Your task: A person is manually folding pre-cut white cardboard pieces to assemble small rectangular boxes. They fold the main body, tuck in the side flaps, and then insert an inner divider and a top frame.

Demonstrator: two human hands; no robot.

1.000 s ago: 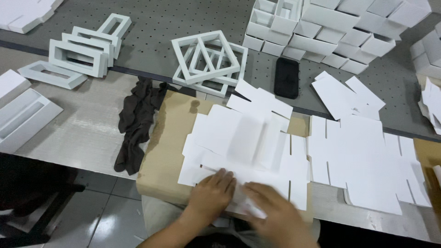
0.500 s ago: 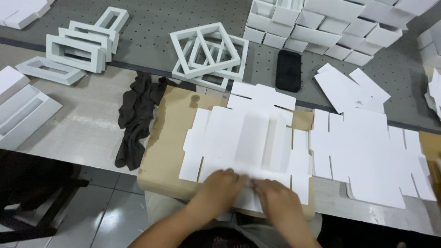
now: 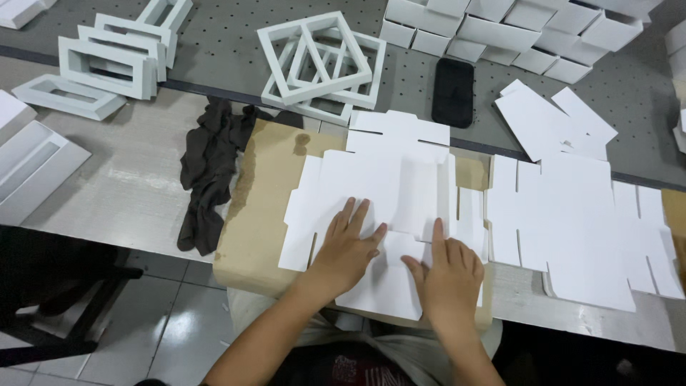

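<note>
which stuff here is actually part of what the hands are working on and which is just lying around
In hand:
left hand
right hand
flat white die-cut card under both palms
brown cardboard sheet beneath it

Lying about:
black phone
dark cloth
white frames
stacked white boxes

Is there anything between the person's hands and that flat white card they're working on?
Nothing visible. The left hand and the right hand both lie flat, palms down, straight on the white die-cut card. The dark cloth lies off to the left, clear of both hands.
</note>
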